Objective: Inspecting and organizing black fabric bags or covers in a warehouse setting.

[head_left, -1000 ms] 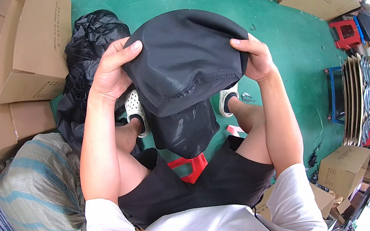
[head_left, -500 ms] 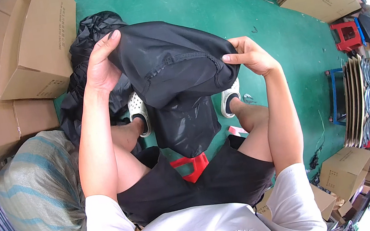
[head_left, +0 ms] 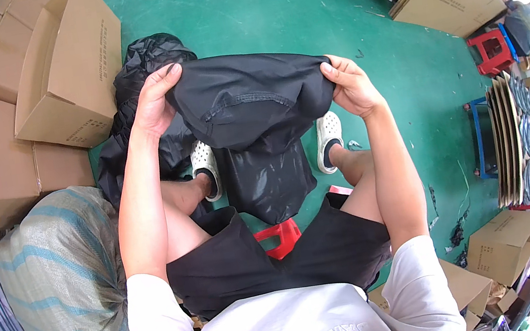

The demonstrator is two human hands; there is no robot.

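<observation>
A black fabric piece [head_left: 234,80] with a curved stitched seam is stretched between my two hands, above and between my knees. My left hand [head_left: 157,105] pinches its upper left corner, thumb on top. At the upper right corner, my right hand [head_left: 353,87] grips the edge between thumb and fingers. Below the seam the cloth sags in folds. A shinier black part [head_left: 271,182] hangs down between my legs; whether it is the same piece I cannot tell. Beside my left hand lies a heap of crumpled black fabric [head_left: 148,59] on the floor.
Cardboard boxes [head_left: 72,64] are stacked at the left, above a striped woven sack [head_left: 63,267]. A red stool [head_left: 282,237] shows between my thighs. Right: another red stool [head_left: 491,52], a blue-framed trolley [head_left: 481,141] with stacked sheets [head_left: 507,141], and an open box [head_left: 503,245].
The fabric's top edge has come more level and tauter. My left hand sits slightly lower in the view, and my right hand has shifted a little inward. Both keep their hold.
</observation>
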